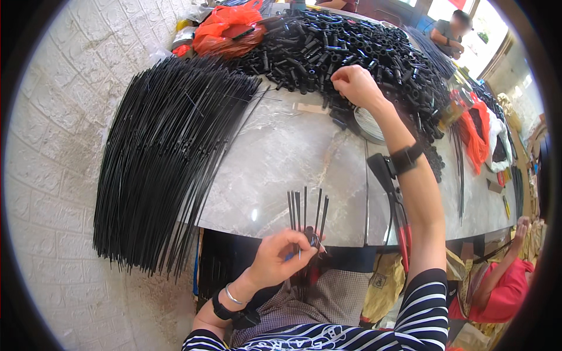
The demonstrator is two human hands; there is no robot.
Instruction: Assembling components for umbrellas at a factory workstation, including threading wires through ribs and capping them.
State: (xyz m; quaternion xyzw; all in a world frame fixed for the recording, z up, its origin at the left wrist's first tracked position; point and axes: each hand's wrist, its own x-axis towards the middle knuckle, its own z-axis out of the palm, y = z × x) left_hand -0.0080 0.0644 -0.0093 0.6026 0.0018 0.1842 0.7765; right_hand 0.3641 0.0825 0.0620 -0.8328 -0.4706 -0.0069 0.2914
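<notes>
Black rods (298,210) clamped in left grip (285,254) near edge of grey tabletop (293,153), room beyond; right grip (357,86) unclear.

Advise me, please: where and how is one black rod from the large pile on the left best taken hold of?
Probably by its near end, from the person's side: the near ends reach past the table and fan apart somewhat, while farther up the rods lie packed together.
</notes>
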